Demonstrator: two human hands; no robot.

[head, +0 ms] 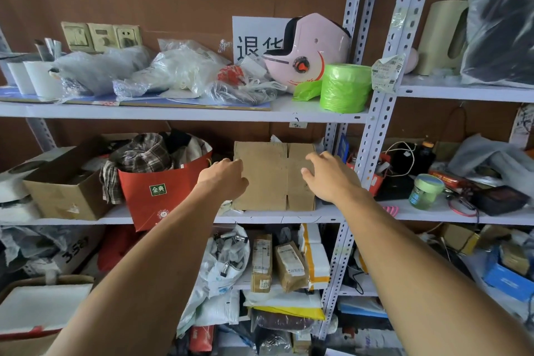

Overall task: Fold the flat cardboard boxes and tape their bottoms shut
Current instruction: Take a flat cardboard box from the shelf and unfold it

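Flat cardboard [268, 176] upright on shelf [289, 215]; left hand [224, 179] and right hand [326, 175] fingers loosely curled against its face, grip unclear.

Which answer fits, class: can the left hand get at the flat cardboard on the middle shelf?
Probably yes: the left hand is already at the left edge of the flat cardboard, which stands upright with nothing in front of it.

Storeroom – metal shelving [185, 113] crammed with parcels [290, 266]
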